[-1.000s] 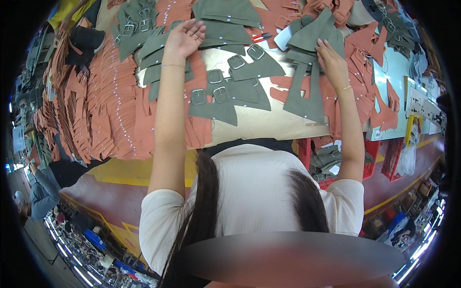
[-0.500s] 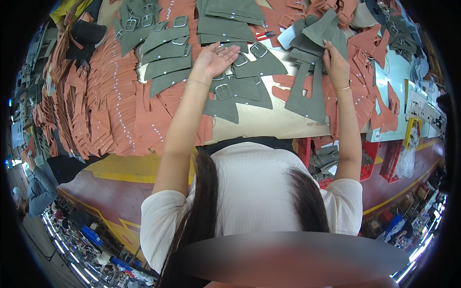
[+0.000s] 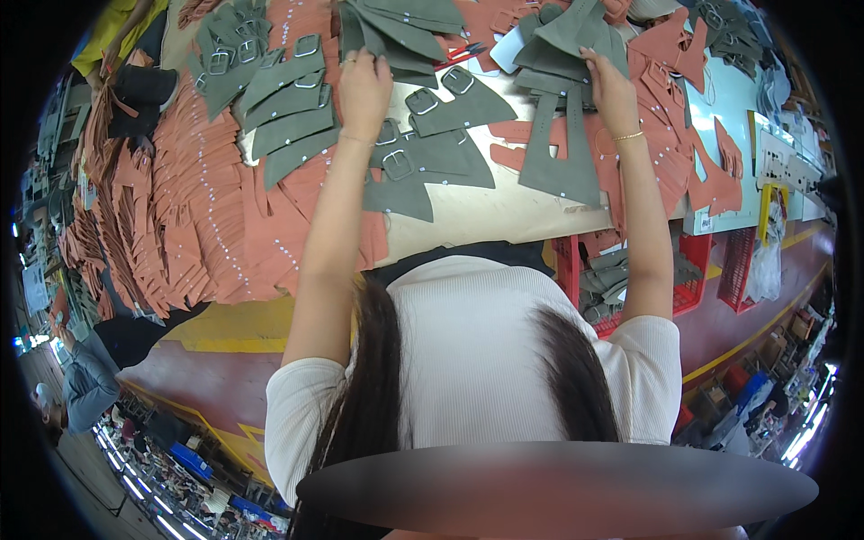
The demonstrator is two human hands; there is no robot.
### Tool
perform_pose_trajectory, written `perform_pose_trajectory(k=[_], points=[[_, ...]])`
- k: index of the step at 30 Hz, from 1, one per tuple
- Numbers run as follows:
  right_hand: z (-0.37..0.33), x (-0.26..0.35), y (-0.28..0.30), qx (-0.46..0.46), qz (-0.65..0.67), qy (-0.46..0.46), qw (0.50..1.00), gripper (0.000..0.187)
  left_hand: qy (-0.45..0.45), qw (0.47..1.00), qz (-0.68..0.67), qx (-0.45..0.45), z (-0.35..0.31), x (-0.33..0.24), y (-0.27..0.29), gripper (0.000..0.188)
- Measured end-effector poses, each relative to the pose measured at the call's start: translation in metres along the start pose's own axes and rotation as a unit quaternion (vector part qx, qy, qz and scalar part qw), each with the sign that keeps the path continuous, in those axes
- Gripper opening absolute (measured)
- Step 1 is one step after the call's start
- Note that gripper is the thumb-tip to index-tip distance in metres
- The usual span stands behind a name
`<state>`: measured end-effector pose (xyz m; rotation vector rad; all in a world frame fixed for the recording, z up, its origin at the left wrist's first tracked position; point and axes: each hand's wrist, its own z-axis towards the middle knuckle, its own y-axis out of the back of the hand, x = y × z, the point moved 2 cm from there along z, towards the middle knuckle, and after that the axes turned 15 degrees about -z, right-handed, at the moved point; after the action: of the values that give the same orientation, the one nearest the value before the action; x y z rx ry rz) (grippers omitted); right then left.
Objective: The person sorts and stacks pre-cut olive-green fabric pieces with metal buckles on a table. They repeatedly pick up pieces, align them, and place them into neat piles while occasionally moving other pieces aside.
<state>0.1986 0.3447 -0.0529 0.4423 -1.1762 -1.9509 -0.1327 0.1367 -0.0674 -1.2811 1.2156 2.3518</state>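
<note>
My left hand (image 3: 364, 90) reaches to the far middle of the table. Its fingers are closed on the near edge of a green flared panel (image 3: 390, 34), at the left end of a stack; the fingertips are partly hidden. Farther right, my right hand (image 3: 614, 94) pinches the edge of another green panel (image 3: 569, 40), lifted over a pile of similar pieces. Below it two green strap pieces (image 3: 560, 166) with flared ends lie spread. Between my hands rest green pieces with silver square buckles (image 3: 459, 81), along with red-handled snips (image 3: 461, 54).
Overlapping rows of orange-red pieces (image 3: 193, 216) cover the left of the table. More buckled green pieces (image 3: 292, 94) are fanned beside them. Red crates (image 3: 688, 292) stand below the near edge at right. At the far left, another person in yellow (image 3: 112, 45) handles orange-red pieces.
My left hand has turned from palm-up and open to closed on the green stack, moving left and farther away. My right hand stays at its green panel, shifted slightly in the picture.
</note>
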Motion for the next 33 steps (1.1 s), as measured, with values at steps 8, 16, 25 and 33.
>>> perform_pose_trajectory(k=[8,16,25,33], points=[[0.041,-0.007,0.041,-0.120,-0.049,-0.167,0.977,0.023,0.034,0.937,-0.259,-0.231,0.011,-0.042,0.105,0.022],[0.101,0.189,0.079,-0.225,0.171,0.068,0.957,0.017,0.046,0.707,-0.699,-0.096,-0.012,-0.083,0.078,0.032],[0.095,0.282,0.082,-0.161,0.160,0.198,0.954,0.018,0.079,0.640,-0.759,-0.089,-0.024,-0.081,0.097,0.022],[0.043,0.254,0.050,-0.112,0.228,0.201,0.946,0.020,0.124,0.582,-0.789,-0.153,-0.016,-0.048,0.147,0.032]])
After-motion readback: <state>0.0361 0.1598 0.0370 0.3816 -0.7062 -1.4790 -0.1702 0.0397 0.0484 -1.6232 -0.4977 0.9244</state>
